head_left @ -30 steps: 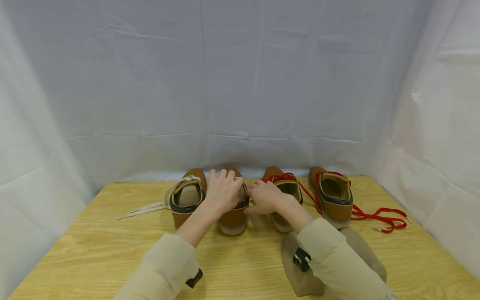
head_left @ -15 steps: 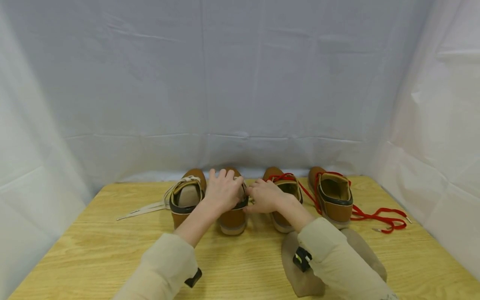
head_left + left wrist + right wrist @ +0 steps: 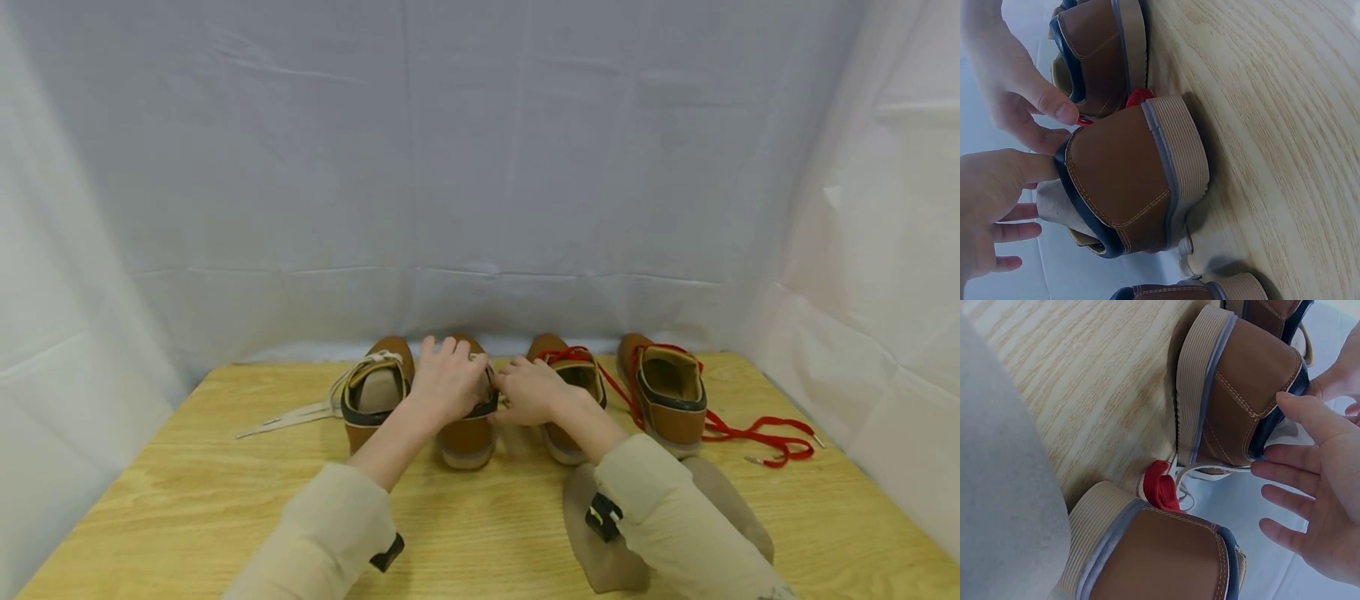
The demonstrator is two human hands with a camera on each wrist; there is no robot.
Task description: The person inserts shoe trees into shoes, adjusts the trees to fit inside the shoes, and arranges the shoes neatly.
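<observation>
A brown shoe (image 3: 467, 442) with a dark collar stands second from left, its heel toward me. From its opening a grey insole (image 3: 1060, 203) sticks up. My left hand (image 3: 450, 383) is over this shoe, its thumb at the collar and its other fingers straight and spread beyond the insole. On the shoe's right side my right hand (image 3: 532, 392) holds the collar. In the right wrist view its thumb (image 3: 1300, 409) lies on the outer heel leather and the index finger is at the collar edge; its remaining fingers are spread.
Further left stands a matching shoe (image 3: 363, 433) with an insole inside and cream laces (image 3: 300, 414) trailing left. Two shoes with red laces (image 3: 780, 433), one nearer (image 3: 562, 442) and one farther (image 3: 675, 421), stand on the right. Taupe insoles (image 3: 735, 500) lie under my right forearm.
Almost nothing differs; both hands stay at the same shoe with only tiny shifts.
</observation>
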